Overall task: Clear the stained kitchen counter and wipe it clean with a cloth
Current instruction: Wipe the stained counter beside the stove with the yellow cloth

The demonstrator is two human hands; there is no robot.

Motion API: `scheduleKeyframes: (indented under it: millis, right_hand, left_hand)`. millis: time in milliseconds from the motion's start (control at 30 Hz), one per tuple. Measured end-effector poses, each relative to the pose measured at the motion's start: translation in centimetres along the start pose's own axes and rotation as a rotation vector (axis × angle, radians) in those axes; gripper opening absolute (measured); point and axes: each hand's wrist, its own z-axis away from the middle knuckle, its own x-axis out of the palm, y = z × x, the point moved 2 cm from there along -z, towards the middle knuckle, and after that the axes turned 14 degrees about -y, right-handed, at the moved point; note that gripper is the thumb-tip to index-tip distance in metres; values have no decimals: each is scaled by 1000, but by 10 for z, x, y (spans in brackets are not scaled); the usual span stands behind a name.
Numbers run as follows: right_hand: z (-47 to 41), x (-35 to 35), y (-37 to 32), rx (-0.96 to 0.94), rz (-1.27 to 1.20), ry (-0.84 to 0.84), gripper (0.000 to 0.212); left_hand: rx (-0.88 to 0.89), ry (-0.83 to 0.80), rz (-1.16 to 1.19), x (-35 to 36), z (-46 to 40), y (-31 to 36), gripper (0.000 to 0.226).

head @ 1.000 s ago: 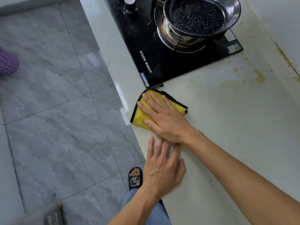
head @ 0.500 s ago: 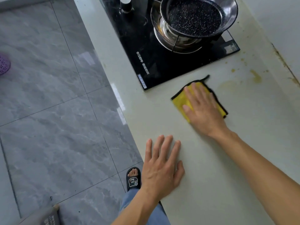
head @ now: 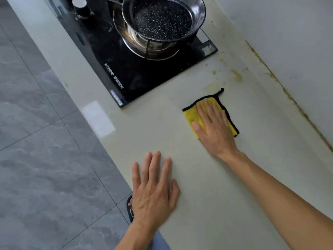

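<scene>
A folded yellow cloth (head: 191,114) with black edging lies on the pale counter (head: 153,127), right of the stove's near corner. My right hand (head: 214,130) presses flat on the cloth, fingers spread and pointing toward the stove. Yellow-brown stains (head: 237,75) mark the counter just beyond the cloth, between it and the wall. My left hand (head: 153,192) rests palm down on bare counter near the front edge, holding nothing.
A black glass stove (head: 137,73) is set into the counter, with a speckled dark pan (head: 162,20) on its burner and a knob (head: 80,5) at the far left. A grimy seam (head: 288,91) runs along the wall. Grey floor tiles (head: 39,159) lie left.
My right hand has slid the cloth from the counter's front edge near the stove corner rightward toward the stains. My left hand stayed flat on the counter.
</scene>
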Motion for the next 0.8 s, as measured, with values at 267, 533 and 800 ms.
scheduleKeyframes:
  millis: [267, 533, 800]
  right_hand:
    - [-73, -26, -18, 244, -88, 85, 69]
    - [20, 14, 22, -74, 82, 36, 67]
    - [-39, -21, 53, 244, -110, 66, 68]
  left_hand:
    - [0, 57, -25, -4, 0, 1, 59]
    - [-17, 32, -53, -11, 1, 4, 59]
    - [-23, 10, -45, -9, 1, 3, 60]
